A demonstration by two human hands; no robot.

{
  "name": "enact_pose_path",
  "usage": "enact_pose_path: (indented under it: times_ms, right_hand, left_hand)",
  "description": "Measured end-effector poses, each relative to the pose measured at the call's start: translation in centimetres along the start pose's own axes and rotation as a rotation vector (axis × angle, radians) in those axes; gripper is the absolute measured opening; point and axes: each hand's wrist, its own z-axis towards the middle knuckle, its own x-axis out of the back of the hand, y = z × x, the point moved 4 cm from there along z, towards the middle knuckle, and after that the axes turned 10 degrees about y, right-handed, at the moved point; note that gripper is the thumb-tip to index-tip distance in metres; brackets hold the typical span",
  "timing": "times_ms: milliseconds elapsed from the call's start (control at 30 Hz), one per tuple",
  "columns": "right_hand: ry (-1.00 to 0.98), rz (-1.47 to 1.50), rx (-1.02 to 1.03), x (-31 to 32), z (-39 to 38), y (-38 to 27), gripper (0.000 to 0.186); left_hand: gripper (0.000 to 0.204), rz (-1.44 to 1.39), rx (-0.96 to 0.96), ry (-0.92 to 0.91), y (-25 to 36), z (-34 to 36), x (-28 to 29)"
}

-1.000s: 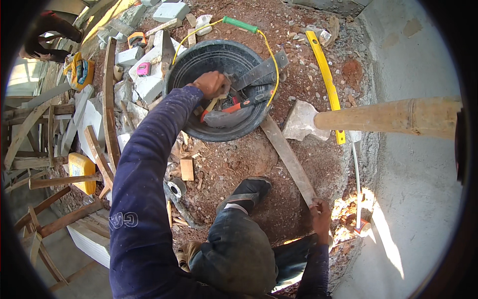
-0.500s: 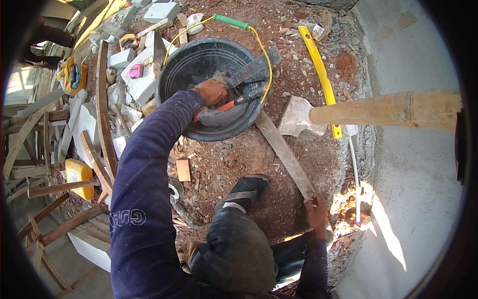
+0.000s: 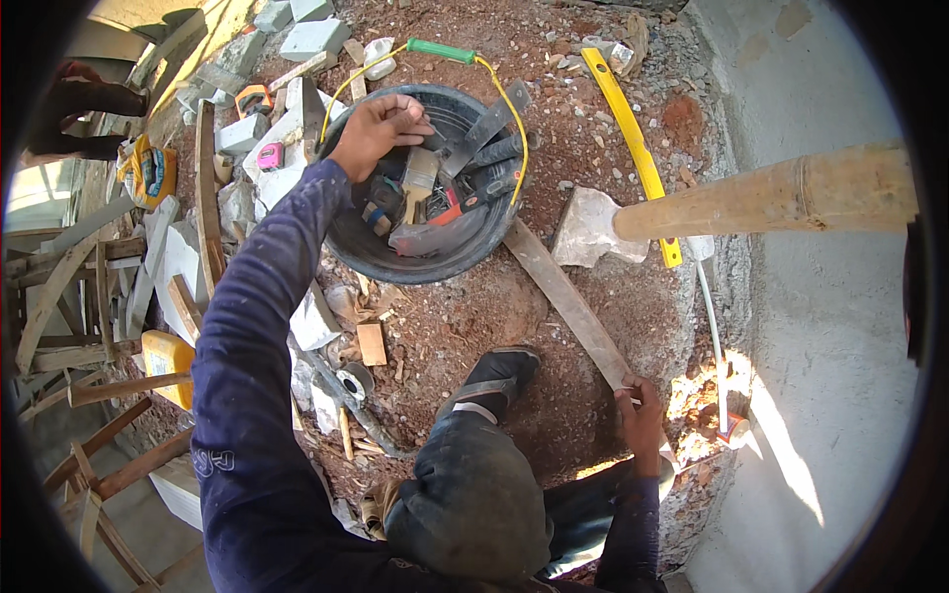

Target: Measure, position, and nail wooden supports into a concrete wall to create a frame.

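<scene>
My left hand (image 3: 386, 133) is raised over the upper left part of a black plastic tub (image 3: 440, 269), its fingertips pinched on something I cannot make out. Inside the tub lie a paintbrush (image 3: 420, 173), a flat metal blade (image 3: 486, 124), an orange-and-black handled tool (image 3: 479, 195) and other small items. A yellow loop with a green handle (image 3: 440, 49) arches over the tub. My right hand (image 3: 641, 415) grips the lower end of a long flat board (image 3: 563, 296), whose upper end reaches the tub's rim.
A bamboo pole (image 3: 761, 198) stands on a concrete footing (image 3: 588, 252) beside a yellow level (image 3: 618, 109) and concrete wall (image 3: 820, 395). Broken blocks (image 3: 311, 40), timber scraps (image 3: 208, 198), a yellow container (image 3: 168, 366) and a pink tape measure (image 3: 270, 156) lie left. Another person's dark-clothed legs (image 3: 89, 104) show upper left.
My left hand has risen from among the tools inside the tub toward its upper left, uncovering the paintbrush. My right hand still holds the board.
</scene>
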Motion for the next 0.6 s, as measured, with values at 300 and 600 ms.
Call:
enact_pose_path:
  times_ms: [300,600]
  right_hand:
    - [-0.089,0.082,0.060,-4.5,1.0,-3.2,0.030]
    - [-0.208,0.115,0.165,-7.7,0.3,-6.5,0.029]
  left_hand:
    - [0.026,-0.554,-0.019,0.046,6.0,-13.9,0.3]
    - [0.029,0.333,-0.214,0.067,5.2,-19.1,-4.0]
